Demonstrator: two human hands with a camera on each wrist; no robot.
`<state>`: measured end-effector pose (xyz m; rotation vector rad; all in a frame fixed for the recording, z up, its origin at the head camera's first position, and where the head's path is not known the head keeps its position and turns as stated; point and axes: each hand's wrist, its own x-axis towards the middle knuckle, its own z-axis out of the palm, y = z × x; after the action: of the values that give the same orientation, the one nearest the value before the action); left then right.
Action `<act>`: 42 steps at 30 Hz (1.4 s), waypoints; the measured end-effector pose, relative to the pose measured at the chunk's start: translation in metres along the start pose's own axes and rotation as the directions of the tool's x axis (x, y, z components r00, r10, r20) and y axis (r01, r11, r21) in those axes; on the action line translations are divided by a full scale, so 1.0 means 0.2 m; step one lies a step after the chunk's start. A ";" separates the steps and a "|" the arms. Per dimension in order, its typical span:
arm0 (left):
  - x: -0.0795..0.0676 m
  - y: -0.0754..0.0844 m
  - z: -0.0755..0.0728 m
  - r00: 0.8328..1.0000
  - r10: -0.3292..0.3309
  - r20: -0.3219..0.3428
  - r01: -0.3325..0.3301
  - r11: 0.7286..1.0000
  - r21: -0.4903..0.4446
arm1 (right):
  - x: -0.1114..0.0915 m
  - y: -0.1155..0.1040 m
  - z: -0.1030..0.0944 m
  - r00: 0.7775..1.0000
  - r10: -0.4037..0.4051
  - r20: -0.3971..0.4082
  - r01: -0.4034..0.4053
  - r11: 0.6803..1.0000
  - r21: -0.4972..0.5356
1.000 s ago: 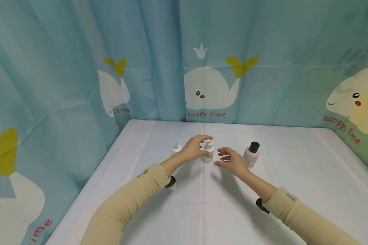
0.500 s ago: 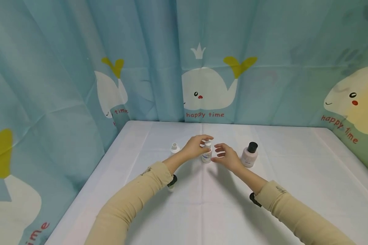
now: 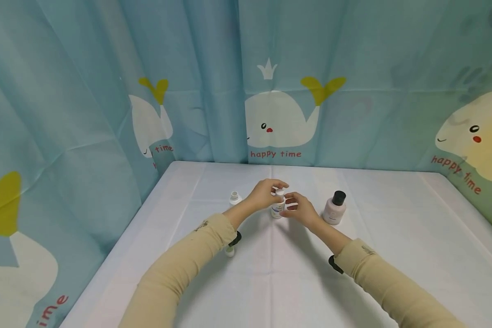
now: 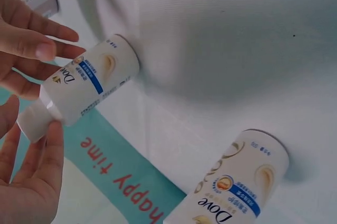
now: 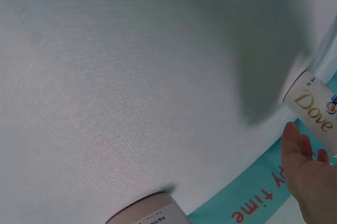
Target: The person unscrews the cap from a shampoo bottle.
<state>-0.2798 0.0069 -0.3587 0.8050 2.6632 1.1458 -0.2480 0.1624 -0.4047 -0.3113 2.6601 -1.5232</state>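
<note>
A small white Dove bottle (image 3: 277, 209) stands upright at the middle of the table. My left hand (image 3: 264, 193) has thumb and fingers at its white cap (image 4: 36, 121); in the left wrist view they pinch it from both sides. On the bottle's right is my right hand (image 3: 301, 210), thumb and fingers spread around the body. Its thumb (image 4: 45, 50) appears apart from the bottle in the left wrist view; whether the other fingers touch is unclear. Left of these stands a second white Dove bottle (image 3: 235, 198) with an uncapped neck, partly behind my left wrist.
A pale pink bottle with a black cap (image 3: 334, 209) stands right of my right hand. Near my left sleeve lies a black piece (image 3: 235, 238) beside a small whitish piece (image 3: 229, 251). Another black piece (image 3: 335, 264) is partly hidden by my right sleeve. A whale-print curtain (image 3: 213, 91) borders the table.
My right hand has moved left, from beside the bottle to close around it. My left hand stays at the cap, and the bottle stands in about the same place.
</note>
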 end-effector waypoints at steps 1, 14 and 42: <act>0.00 0.00 0.00 1.000 -0.004 0.001 0.004 1.000 0.003 | 0.01 0.00 0.00 1.000 0.008 0.005 -0.008 1.000 0.007; 0.01 0.00 -0.01 1.000 -0.019 -0.002 0.019 1.000 0.018 | 0.07 0.04 0.03 0.998 0.032 0.045 -0.035 0.997 0.072; 0.03 0.04 -0.06 1.000 -0.017 -0.010 0.017 1.000 0.019 | 0.05 0.02 0.02 1.000 0.016 -0.007 -0.016 1.000 0.001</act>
<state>-0.2844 0.0069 -0.3449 0.7801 2.6876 1.1251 -0.2580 0.1587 -0.4099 -0.2842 2.6598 -1.5242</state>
